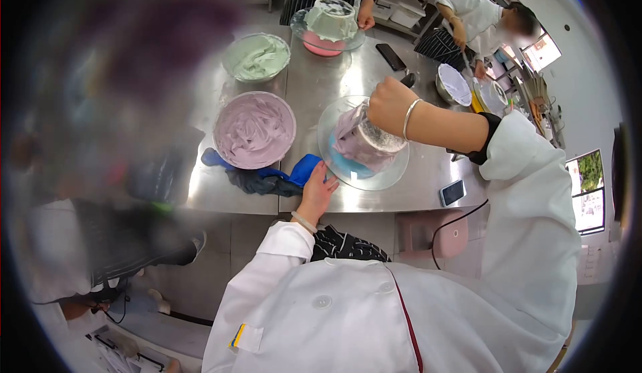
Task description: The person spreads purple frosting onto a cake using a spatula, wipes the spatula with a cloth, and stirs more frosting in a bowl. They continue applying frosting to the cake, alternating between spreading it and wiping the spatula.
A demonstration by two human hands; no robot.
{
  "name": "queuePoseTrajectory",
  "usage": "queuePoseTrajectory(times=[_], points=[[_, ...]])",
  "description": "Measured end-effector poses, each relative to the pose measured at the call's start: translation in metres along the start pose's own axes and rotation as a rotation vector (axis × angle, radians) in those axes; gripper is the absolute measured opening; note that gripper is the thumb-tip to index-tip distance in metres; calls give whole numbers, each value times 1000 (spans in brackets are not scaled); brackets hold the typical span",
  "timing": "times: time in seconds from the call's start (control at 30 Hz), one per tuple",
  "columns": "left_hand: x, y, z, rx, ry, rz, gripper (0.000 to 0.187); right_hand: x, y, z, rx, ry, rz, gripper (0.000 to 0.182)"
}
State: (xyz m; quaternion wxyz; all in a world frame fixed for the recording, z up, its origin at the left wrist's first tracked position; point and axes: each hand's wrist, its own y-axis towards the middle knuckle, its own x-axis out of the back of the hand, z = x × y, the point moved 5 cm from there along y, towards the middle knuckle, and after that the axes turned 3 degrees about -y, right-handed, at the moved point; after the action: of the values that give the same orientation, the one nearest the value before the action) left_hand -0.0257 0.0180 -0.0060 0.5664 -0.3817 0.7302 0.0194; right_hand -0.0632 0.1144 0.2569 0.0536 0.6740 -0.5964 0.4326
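Note:
My right hand [393, 109] is closed around the black handle [409, 79] of an icing spatula, above a round cake form [374, 144]. The spatula's blade is mostly hidden behind my hand. Lilac cream covers much of the form's side, while its top looks grey and speckled. The form stands on a clear round turntable [384, 180] with a blue base [349, 166]. My left hand [317, 194] lies at the turntable's near left edge, fingers stretched out, holding nothing. Left of it is a bowl of lilac cream [254, 131].
Blue and dark cloths [267, 180] lie below the lilac bowl. Beyond it stands a bowl of green cream [257, 58]. Across the steel table [307, 72], a person works at a green-covered form [332, 20]. Two phones [453, 193] lie on the table. Another person [468, 22] works at right.

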Motion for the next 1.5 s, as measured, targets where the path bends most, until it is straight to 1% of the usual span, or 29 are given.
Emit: queuePoseTrajectory(times=[0.07,0.13,0.2,0.33,0.4,0.43,0.5,0.53,0.73,0.8,0.93,1.0,1.03,1.1,1.13,1.2,1.23,1.27,1.33,1.4,1.43,1.5], points=[[2,3,0,-12,6,9,58,-7,-4,4,30,2,-24,6],[3,5,-1,-31,10,19,58,3,-13,6,60,-2,-51,6],[3,5,0,-24,36,24,58,18,-25,-5,-4,0,-60,7],[1,2,-1,-12,30,24,57,19,-12,-23,-65,5,-64,6],[0,1,-3,-3,39,37,56,5,8,-23,-79,51,11,5],[1,1,-3,1,40,32,56,2,17,-24,-77,56,12,5],[0,1,-4,-4,46,42,56,-5,31,-25,-76,71,98,5],[1,2,-4,1,46,38,56,-5,34,-26,-74,76,100,5],[6,13,-5,-27,-37,31,54,0,20,-20,-18,81,167,8],[6,15,-8,-70,-83,19,54,-4,17,-16,-8,101,150,8],[10,21,-3,-85,-156,-24,55,-4,3,-5,26,86,118,7],[1,14,-2,13,-120,26,59,6,-6,0,90,0,40,6],[-13,4,-10,11,-123,22,59,8,-8,-2,94,0,39,6],[-30,-14,-21,105,-30,-46,61,19,-10,-7,83,-83,-79,5],[-29,-13,-22,103,-31,-51,61,23,-9,-10,88,-82,-82,5],[-27,-10,-23,50,-61,7,63,28,-5,-22,-28,-17,-86,5],[-22,-7,-19,54,-59,6,63,23,0,-24,-68,17,-94,4],[-15,-2,-15,38,-80,-4,62,19,6,-24,-71,20,-92,4],[1,10,-4,26,-95,-10,61,4,13,-21,-69,117,37,4],[12,17,2,-37,-190,-40,57,-4,11,-12,-58,123,57,4],[12,17,5,-32,-190,-41,57,-6,8,-8,-43,126,71,4],[12,12,0,-243,-128,-34,54,-1,-2,-3,-14,118,96,4]])
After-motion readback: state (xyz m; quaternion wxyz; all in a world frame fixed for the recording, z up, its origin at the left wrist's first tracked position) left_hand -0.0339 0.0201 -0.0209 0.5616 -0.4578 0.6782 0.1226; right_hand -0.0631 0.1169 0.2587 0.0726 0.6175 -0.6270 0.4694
